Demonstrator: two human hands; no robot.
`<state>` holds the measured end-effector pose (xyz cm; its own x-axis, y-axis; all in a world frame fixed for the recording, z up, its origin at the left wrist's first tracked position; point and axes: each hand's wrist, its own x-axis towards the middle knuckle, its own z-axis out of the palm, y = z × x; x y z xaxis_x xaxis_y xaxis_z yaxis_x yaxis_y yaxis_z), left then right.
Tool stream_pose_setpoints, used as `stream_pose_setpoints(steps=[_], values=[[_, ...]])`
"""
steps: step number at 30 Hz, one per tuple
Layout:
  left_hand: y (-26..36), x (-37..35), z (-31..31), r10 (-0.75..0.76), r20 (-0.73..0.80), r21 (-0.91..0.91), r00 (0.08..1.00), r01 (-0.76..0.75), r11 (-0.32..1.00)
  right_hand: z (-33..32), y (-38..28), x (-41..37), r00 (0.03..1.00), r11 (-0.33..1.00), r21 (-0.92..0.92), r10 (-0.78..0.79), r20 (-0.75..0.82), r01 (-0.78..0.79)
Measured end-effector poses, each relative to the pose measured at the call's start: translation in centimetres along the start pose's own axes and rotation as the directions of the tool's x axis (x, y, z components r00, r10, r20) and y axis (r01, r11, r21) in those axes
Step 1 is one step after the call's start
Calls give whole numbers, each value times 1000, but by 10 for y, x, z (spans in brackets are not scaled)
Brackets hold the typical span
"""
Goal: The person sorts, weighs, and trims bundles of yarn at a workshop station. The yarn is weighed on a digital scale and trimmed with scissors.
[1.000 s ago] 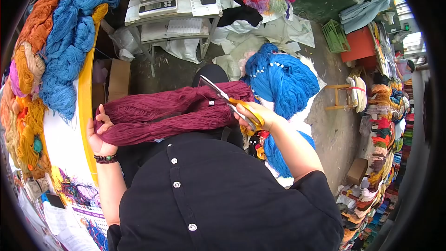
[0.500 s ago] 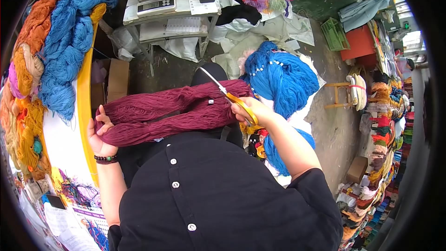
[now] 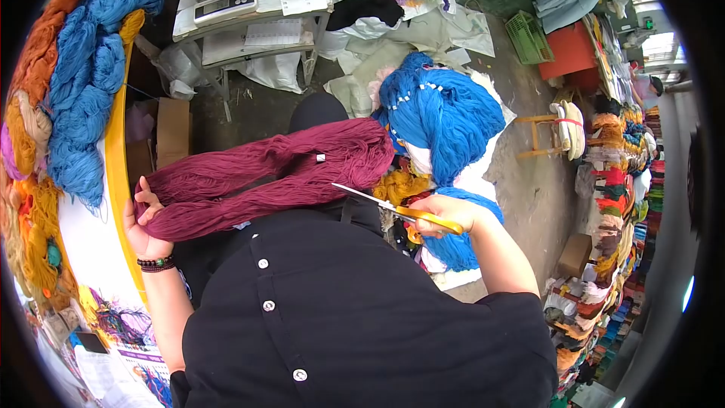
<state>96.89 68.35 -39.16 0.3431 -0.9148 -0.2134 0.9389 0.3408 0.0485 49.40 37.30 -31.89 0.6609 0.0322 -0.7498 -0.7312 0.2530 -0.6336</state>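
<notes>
A long maroon yarn skein (image 3: 264,174) lies stretched across my lap above my black shirt. My left hand (image 3: 142,221) grips its left end beside the yellow table rim (image 3: 115,181). My right hand (image 3: 445,215) holds orange-handled scissors (image 3: 393,208), blades pointing left, just below and clear of the skein's right end. A small white tag (image 3: 320,157) sits on the skein.
Blue and orange yarn hanks (image 3: 75,91) pile on the round table at left. A scale (image 3: 219,4) and a tray with maroon yarn stand on a small metal table ahead. A large blue yarn heap (image 3: 442,113) lies at right, with a wooden stool (image 3: 555,136) beyond.
My right hand has drawn the scissors down and away from the skein's right end; they were laid across it before. The left hand keeps its grip.
</notes>
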Motion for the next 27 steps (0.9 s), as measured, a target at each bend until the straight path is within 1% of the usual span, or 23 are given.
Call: stream_pose_setpoints(steps=[2,6,9,12,14,15,17,18,21,25,27], values=[[1,0,1,-3,-1,4,1000,3,1000,1,1,0,998,991,-126,48,-49,-53],[-1,1,3,-10,3,17,1000,10,1000,1,6,2,996,994,-102,42,-81,-50],[-1,0,3,-16,4,8,1000,16,1000,-2,6,5,998,995,-82,50,-42,-53],[-2,-1,3,-14,4,8,1000,14,1000,-4,2,11,1000,993,-120,18,8,-17],[-1,-1,2,-9,-2,-1,1000,9,1000,-8,3,15,988,990,-84,-99,116,109],[-1,-2,2,-8,-7,-13,1000,8,1000,-7,3,17,985,990,-11,-139,104,141],[0,-2,3,-6,-4,-7,1000,6,1000,-13,3,21,974,982,12,-191,122,191],[0,-2,3,-7,-3,-2,1000,7,1000,-16,3,21,978,986,5,-166,130,167],[-2,-2,4,-5,-11,-10,1000,5,1000,-19,0,20,980,984,69,-173,96,166],[-2,-2,5,-7,-14,-29,1000,7,1000,-15,-8,17,984,981,99,-171,44,166],[-4,-2,8,5,-24,-23,1000,-6,1000,-12,-15,17,997,997,20,-70,-40,71]])
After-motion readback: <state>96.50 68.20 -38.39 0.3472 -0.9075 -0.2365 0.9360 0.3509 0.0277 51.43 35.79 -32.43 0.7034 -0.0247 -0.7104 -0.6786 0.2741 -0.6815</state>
